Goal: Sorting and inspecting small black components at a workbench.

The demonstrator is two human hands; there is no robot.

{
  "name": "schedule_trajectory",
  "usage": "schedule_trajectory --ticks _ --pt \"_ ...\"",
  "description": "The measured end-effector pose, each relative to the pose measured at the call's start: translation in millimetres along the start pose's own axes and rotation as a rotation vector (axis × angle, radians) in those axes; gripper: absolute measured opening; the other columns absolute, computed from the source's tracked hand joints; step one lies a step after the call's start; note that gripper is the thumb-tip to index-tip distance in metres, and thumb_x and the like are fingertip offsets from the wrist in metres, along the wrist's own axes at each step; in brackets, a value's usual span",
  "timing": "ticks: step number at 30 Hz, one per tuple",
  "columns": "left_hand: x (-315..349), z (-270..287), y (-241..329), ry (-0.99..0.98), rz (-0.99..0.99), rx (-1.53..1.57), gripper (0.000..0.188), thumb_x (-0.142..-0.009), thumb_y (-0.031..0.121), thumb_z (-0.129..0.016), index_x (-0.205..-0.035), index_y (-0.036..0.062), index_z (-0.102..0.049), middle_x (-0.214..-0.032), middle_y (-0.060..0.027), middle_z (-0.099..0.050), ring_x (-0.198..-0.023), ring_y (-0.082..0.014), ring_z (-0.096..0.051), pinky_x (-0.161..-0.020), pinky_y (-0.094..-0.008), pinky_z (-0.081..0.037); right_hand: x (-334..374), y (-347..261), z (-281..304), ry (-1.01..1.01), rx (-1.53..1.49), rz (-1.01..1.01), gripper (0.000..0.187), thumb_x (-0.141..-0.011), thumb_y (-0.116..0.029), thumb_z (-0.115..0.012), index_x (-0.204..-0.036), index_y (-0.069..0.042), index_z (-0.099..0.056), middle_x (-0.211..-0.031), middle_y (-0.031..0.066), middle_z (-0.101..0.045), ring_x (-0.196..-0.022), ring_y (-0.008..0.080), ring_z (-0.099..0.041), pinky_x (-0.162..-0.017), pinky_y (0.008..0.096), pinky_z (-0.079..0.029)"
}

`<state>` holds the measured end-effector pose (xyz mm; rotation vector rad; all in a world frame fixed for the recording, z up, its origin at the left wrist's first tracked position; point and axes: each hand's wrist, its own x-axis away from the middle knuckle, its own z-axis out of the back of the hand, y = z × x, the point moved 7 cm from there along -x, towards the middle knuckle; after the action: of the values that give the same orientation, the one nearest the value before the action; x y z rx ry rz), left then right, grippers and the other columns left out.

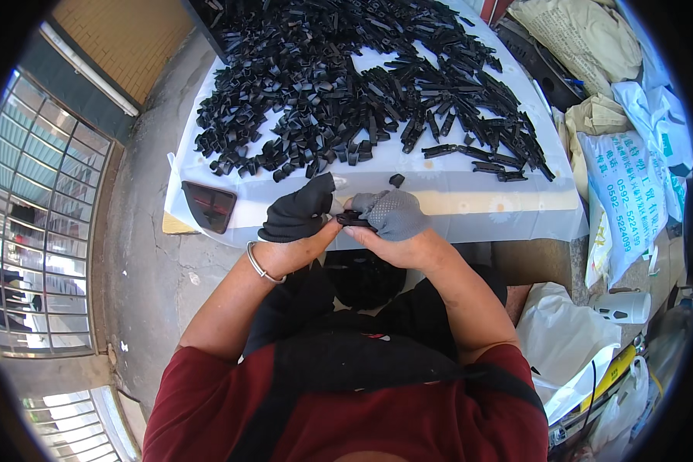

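Note:
My left hand (299, 217), in a black glove with bare thumb, and my right hand (389, 217), in a grey dotted glove, meet at the table's near edge. Between them is a small black plastic part (354, 220), pinched by the fingers of both; the gloves partly cover it. One loose black piece (396, 180) lies just beyond my right hand. Farther off, short bent black pieces (262, 115) are heaped on the left. Long slim black plastic parts (446, 96) spread across the right. Both heaps rest on a white flowered cover (500, 202).
A dark phone (209, 208) lies at the table's near left corner. Below the edge, between my knees, is a shiny black rounded thing (362, 277). White printed sacks (620, 192) crowd the right side, with a white bag (566, 331) nearer me. A barred window (42, 215) stands left.

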<state>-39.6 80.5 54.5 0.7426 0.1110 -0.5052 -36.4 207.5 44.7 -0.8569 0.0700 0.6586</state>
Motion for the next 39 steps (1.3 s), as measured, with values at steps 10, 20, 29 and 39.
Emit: schedule_trajectory --ticks 10,20,29,39 --pt "39 -39 -36 0.105 0.327 0.593 0.043 -0.093 0.04 -0.036 -0.11 0.0058 -0.057 -0.085 -0.0093 -0.06 -0.078 -0.0143 -0.053 -0.072 -0.0265 -0.043 4 -24 -2 0.273 -0.041 0.098 0.021 -0.076 -0.02 -0.063 -0.09 -0.006 -0.059 -0.075 0.0109 -0.06 -0.07 0.0297 -0.057 -0.062 0.0369 -0.045" --pt "15 -9 -23 0.018 0.346 0.589 0.035 -0.093 0.03 -0.042 -0.091 -0.0007 -0.06 -0.078 -0.0071 -0.061 -0.071 -0.0156 -0.054 -0.067 -0.029 -0.044 12 -17 11 0.139 0.119 0.013 0.026 -0.083 -0.027 -0.054 -0.089 -0.003 -0.058 -0.076 0.0134 -0.059 -0.071 0.0319 -0.055 -0.064 0.039 -0.044" --pt "7 -5 -6 0.044 0.146 0.287 0.035 -0.093 0.026 -0.036 -0.086 -0.0005 -0.058 -0.075 -0.0174 -0.06 -0.069 -0.0297 -0.057 -0.063 -0.0333 -0.044 10 -23 -1 0.018 0.396 0.022 0.022 -0.079 -0.024 -0.058 -0.091 -0.005 -0.059 -0.078 0.0113 -0.059 -0.068 0.0288 -0.055 -0.061 0.0382 -0.043" --pt "8 -21 -4 -0.328 0.083 0.045 0.04 -0.091 0.035 -0.038 -0.088 0.0012 -0.059 -0.078 -0.0165 -0.061 -0.071 -0.0328 -0.058 -0.064 -0.0369 -0.046 17 -10 -8 0.0 0.17 -0.012 0.026 -0.082 -0.028 -0.053 -0.093 -0.005 -0.058 -0.079 0.0139 -0.06 -0.076 0.0337 -0.056 -0.068 0.0411 -0.043"
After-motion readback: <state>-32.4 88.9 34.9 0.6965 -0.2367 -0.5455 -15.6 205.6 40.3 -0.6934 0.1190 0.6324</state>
